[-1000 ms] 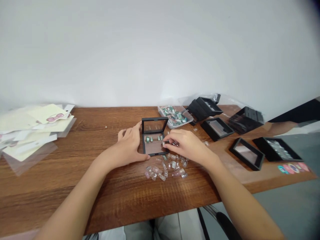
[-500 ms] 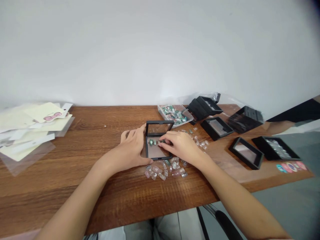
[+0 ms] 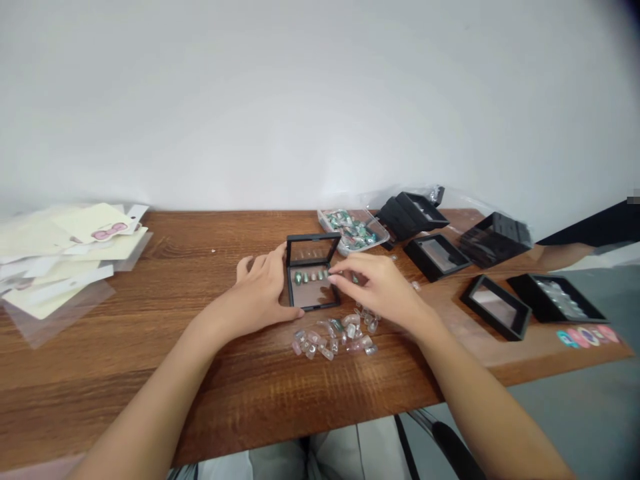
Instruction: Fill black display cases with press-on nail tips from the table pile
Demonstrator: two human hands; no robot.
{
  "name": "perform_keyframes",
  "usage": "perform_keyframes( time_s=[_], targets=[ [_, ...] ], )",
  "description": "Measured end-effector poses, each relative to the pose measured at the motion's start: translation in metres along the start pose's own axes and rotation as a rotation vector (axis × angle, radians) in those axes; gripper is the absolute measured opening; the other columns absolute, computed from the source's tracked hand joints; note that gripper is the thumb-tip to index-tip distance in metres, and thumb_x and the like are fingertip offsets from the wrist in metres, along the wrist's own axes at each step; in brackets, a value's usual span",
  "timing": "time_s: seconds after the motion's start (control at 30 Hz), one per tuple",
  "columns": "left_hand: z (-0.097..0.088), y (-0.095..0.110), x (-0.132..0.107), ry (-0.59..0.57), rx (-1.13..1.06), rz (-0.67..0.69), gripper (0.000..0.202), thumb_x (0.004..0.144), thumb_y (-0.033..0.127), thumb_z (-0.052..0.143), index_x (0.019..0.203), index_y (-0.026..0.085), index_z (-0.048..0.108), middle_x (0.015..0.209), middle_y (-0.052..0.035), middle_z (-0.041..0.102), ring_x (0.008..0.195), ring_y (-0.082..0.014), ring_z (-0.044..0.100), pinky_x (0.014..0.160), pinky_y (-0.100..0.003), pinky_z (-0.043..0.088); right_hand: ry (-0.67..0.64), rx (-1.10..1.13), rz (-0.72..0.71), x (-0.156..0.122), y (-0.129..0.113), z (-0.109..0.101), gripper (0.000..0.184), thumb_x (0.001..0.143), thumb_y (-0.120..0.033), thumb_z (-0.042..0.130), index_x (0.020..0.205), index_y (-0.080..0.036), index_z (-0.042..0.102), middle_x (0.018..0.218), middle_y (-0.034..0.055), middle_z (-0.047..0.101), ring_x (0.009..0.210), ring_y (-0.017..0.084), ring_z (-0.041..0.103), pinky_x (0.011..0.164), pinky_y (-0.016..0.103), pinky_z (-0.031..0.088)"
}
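Observation:
A small open black case (image 3: 311,295) with a clear lid sits mid-table, holding a row of green press-on nails (image 3: 309,276). My left hand (image 3: 261,293) rests against the case's left side, fingers curled round its edge. My right hand (image 3: 377,288) hovers at the case's right edge, fingertips pinched together over the row of nails; what they pinch is too small to make out. A scatter of loose clear and green nails (image 3: 334,336) lies in front of the case, near the table's front.
A clear tray of green nails (image 3: 353,231) stands behind the case. Several black cases (image 3: 436,255) lie at the right, one holding pale nails (image 3: 554,296). Cards in clear sleeves (image 3: 65,256) pile up at far left. Colourful stickers (image 3: 586,335) mark the right corner.
My right hand moved from the loose nails to the case's right edge, over the nail row. The case shifted slightly under my left hand.

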State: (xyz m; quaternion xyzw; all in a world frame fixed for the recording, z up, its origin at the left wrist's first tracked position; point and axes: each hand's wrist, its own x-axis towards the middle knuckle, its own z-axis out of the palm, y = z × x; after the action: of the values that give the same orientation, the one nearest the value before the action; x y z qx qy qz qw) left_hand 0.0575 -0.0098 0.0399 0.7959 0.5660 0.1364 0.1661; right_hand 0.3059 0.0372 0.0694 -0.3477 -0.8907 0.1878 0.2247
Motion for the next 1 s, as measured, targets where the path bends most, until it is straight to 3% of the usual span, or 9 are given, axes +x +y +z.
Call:
perform_keyframes(
  time_s=[0.2,0.33,0.43,0.6,0.73,0.83,1.0],
  targets=[
    [-0.002,-0.015,0.005,0.054,0.036,-0.108,0.111,0.077,0.061,0.065,0.155,0.016,0.000,0.151,-0.0227,0.036,0.138,-0.0424,0.034,0.111,-0.059,0.013,0.263,0.063,0.111,-0.004,0.009,-0.022,0.022,0.094,-0.036,0.060,0.084,-0.019,0.071,0.074,0.0011,0.069,0.061,0.013,0.056,0.060,0.026,0.041],
    [-0.003,-0.019,0.007,0.095,0.060,-0.158,0.104,0.081,0.059,0.062,0.154,0.015,0.002,0.150,-0.0239,0.037,0.137,-0.0417,0.036,0.110,-0.059,0.015,0.275,0.093,0.141,-0.005,0.008,-0.023,0.023,0.093,-0.037,0.060,0.083,-0.018,0.071,0.073,0.0012,0.069,0.060,0.013,0.055,0.059,0.026,0.041],
    [-0.003,-0.019,0.008,0.115,0.046,-0.178,0.108,0.080,0.060,0.063,0.154,0.015,-0.001,0.151,-0.0248,0.035,0.138,-0.0417,0.036,0.110,-0.060,0.016,0.108,0.121,0.102,-0.005,0.000,-0.018,0.019,0.094,-0.033,0.060,0.089,-0.019,0.071,0.080,0.0024,0.071,0.067,0.014,0.060,0.063,0.025,0.042],
    [-0.003,-0.019,0.008,0.116,0.026,-0.158,0.111,0.078,0.060,0.065,0.154,0.016,-0.003,0.156,-0.0247,0.027,0.141,-0.0413,0.031,0.109,-0.060,0.018,-0.379,0.063,0.005,-0.008,-0.010,-0.011,0.009,0.090,-0.025,0.064,0.095,-0.021,0.071,0.072,-0.0022,0.067,0.066,0.013,0.059,0.063,0.024,0.039],
    [-0.002,-0.020,0.009,0.119,0.031,-0.129,0.109,0.078,0.059,0.065,0.155,0.019,-0.002,0.155,-0.0226,0.028,0.139,-0.0419,0.033,0.109,-0.060,0.018,-0.668,0.092,-0.014,-0.015,-0.011,-0.018,0.017,0.081,-0.022,0.072,0.098,-0.024,0.070,0.067,-0.0064,0.059,0.059,0.010,0.054,0.057,0.022,0.036],
    [-0.001,-0.019,0.009,0.118,0.024,-0.132,0.109,0.079,0.057,0.065,0.155,0.020,-0.004,0.153,-0.0221,0.032,0.138,-0.0414,0.035,0.108,-0.060,0.019,-0.750,0.091,-0.038,-0.018,-0.013,-0.022,0.020,0.077,-0.018,0.075,0.096,-0.025,0.070,0.067,-0.0078,0.057,0.059,0.010,0.053,0.056,0.021,0.034],
    [-0.001,-0.018,0.009,0.111,0.041,-0.153,0.110,0.079,0.058,0.065,0.154,0.018,-0.006,0.154,-0.0233,0.030,0.138,-0.0413,0.035,0.108,-0.059,0.020,-0.756,0.007,-0.021,-0.019,-0.015,-0.018,0.015,0.078,-0.017,0.074,0.091,-0.025,0.070,0.068,-0.0061,0.059,0.065,0.012,0.056,0.058,0.022,0.036]
  ],
)
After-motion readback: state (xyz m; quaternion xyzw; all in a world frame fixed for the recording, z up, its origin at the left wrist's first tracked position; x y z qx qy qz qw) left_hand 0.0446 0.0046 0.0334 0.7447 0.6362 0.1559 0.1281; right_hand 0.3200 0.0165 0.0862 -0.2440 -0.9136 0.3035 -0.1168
